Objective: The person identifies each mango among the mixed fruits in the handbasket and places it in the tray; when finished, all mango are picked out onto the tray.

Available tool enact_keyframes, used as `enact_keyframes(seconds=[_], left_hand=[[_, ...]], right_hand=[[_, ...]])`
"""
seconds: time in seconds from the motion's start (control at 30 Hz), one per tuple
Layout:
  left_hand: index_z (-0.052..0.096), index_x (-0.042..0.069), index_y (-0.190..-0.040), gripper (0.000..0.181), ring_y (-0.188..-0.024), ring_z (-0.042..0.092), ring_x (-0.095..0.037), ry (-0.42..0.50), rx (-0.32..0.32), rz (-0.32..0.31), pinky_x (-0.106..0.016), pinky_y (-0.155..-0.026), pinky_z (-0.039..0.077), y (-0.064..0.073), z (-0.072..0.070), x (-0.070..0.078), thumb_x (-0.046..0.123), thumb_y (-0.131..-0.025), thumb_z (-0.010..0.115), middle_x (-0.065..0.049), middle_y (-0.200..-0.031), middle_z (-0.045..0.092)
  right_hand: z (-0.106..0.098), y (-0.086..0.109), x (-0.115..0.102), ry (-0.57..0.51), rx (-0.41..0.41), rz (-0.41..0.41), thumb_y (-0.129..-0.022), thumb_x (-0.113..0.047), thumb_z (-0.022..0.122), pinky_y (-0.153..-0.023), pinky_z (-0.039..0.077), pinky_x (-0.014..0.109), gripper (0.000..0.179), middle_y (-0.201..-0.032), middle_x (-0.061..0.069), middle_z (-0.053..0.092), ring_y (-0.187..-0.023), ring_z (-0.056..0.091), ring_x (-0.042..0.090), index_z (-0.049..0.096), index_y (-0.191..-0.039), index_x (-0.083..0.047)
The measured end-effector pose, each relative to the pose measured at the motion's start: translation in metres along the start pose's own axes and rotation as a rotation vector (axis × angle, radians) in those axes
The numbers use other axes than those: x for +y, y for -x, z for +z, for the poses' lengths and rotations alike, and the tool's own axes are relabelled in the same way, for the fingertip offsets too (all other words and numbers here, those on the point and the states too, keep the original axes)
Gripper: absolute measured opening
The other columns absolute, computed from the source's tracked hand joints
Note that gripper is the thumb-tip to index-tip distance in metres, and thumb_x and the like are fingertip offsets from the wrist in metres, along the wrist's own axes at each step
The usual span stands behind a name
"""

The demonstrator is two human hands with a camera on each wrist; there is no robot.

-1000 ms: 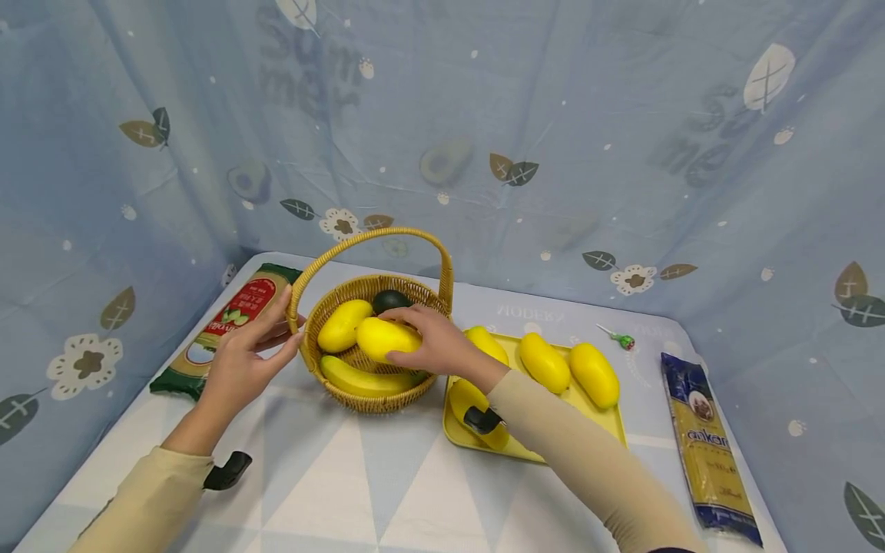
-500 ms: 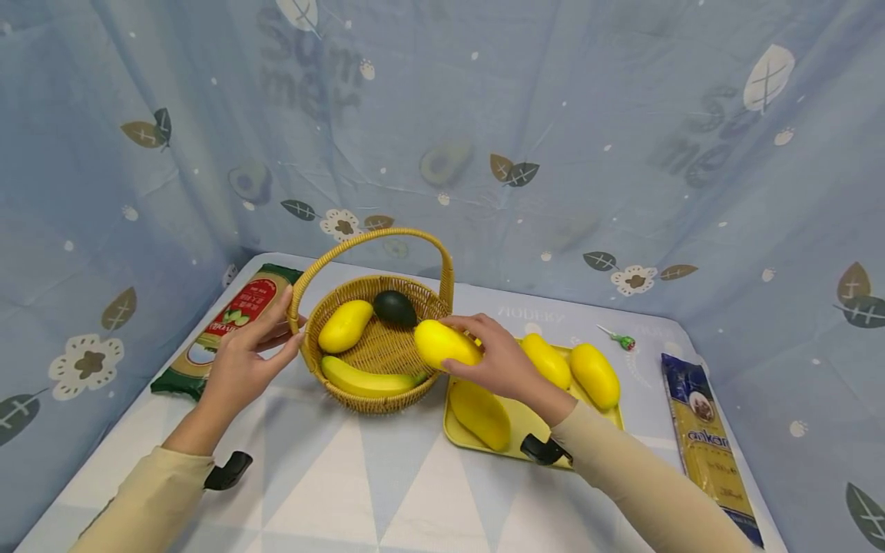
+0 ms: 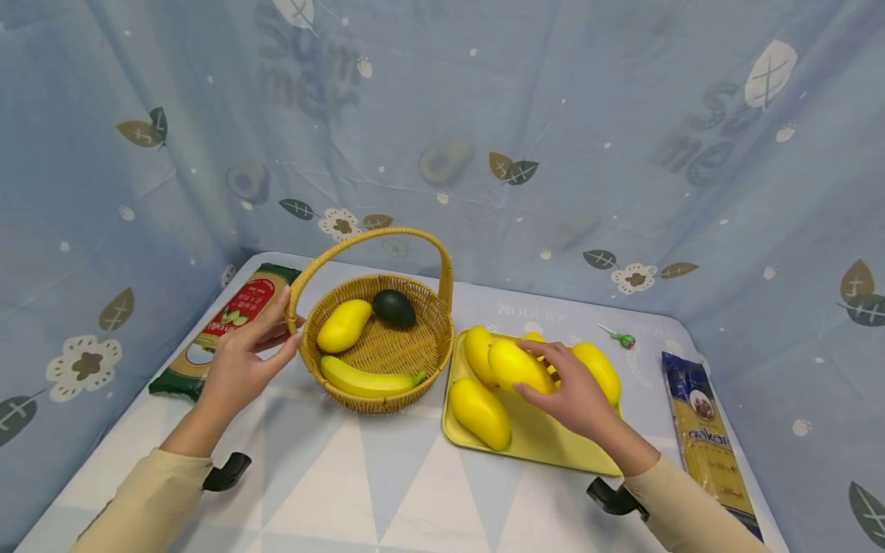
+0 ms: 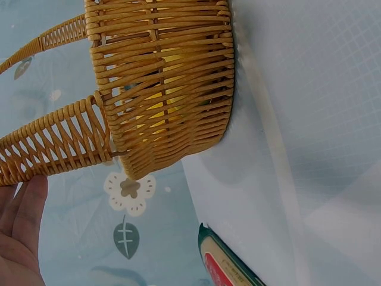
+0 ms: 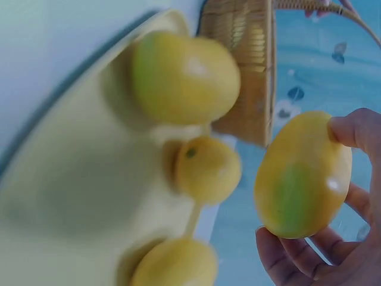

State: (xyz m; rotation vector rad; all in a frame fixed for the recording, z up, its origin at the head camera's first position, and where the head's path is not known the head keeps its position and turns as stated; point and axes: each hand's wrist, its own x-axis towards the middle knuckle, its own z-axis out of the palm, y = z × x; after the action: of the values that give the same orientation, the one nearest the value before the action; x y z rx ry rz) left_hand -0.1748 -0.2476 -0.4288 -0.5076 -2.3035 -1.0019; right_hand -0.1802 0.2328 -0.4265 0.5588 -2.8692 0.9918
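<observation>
My left hand pinches the left foot of the wicker basket's handle, with fingertips behind it and the thumb in front. In the left wrist view, fingertips touch the woven handle. Inside the basket lie a yellow mango, a dark green avocado and a banana. My right hand holds another mango between thumb and fingers, over the yellow tray. The right wrist view shows a green patch on this held mango. Several mangoes rest on the tray, one partly hidden.
A green and red food packet lies left of the basket. At the right edge is a blue and gold pasta packet. A green-wrapped lollipop lies behind the tray. A patterned blue curtain surrounds the table.
My right hand has lifted the mango out of the basket and carried it right, over the tray. The left hand stays at the basket handle.
</observation>
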Motion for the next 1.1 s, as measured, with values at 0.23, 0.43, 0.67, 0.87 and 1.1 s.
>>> enact_keyframes(seconds=[0.23,0.43,0.67,0.87,1.1], left_hand=[[0.043,0.016,-0.156,0.093,-0.103,0.055,0.02,-0.001,0.002,0.002,-0.007,-0.084,0.049,0.001,0.0,0.0,-0.015,-0.077,0.08,-0.016,-0.108,0.074],[0.043,0.015,-0.156,0.093,-0.103,0.055,0.02,0.003,0.002,-0.001,-0.008,-0.084,0.049,0.001,0.0,0.0,-0.017,-0.076,0.079,-0.017,-0.107,0.074],[0.043,0.016,-0.156,0.094,-0.102,0.055,0.02,0.0,0.006,-0.003,-0.007,-0.084,0.048,0.001,0.0,0.0,-0.017,-0.076,0.08,-0.016,-0.107,0.074],[0.043,0.016,-0.156,0.093,-0.103,0.055,0.02,0.002,0.005,-0.005,-0.007,-0.085,0.048,0.001,0.001,0.0,-0.016,-0.076,0.079,-0.016,-0.107,0.074],[0.043,0.017,-0.156,0.094,-0.103,0.055,0.02,-0.009,0.007,-0.008,-0.007,-0.085,0.048,0.0,0.0,0.001,-0.016,-0.076,0.08,-0.017,-0.107,0.074]], right_hand=[[0.001,0.029,0.031,0.056,0.009,0.103,-0.089,-0.04,0.079,-0.087,0.056,0.044,0.061,-0.127,0.006,0.06,-0.109,0.057,0.024,0.057,-0.143,-0.023],[0.014,0.045,0.043,0.097,-0.006,0.174,-0.087,-0.038,0.081,-0.093,0.056,0.05,0.062,-0.128,0.01,0.06,-0.112,0.058,0.028,0.058,-0.142,-0.019],[0.027,0.054,0.05,0.099,-0.012,0.184,-0.086,-0.039,0.083,-0.091,0.053,0.048,0.062,-0.126,0.007,0.061,-0.109,0.057,0.025,0.06,-0.14,-0.02],[0.031,0.055,0.05,0.116,-0.013,0.188,-0.085,-0.043,0.082,-0.088,0.052,0.045,0.063,-0.123,0.006,0.059,-0.105,0.057,0.023,0.06,-0.141,-0.023],[0.03,0.055,0.049,0.119,-0.017,0.194,-0.086,-0.049,0.08,-0.089,0.051,0.046,0.064,-0.124,0.007,0.059,-0.108,0.056,0.025,0.06,-0.142,-0.024]])
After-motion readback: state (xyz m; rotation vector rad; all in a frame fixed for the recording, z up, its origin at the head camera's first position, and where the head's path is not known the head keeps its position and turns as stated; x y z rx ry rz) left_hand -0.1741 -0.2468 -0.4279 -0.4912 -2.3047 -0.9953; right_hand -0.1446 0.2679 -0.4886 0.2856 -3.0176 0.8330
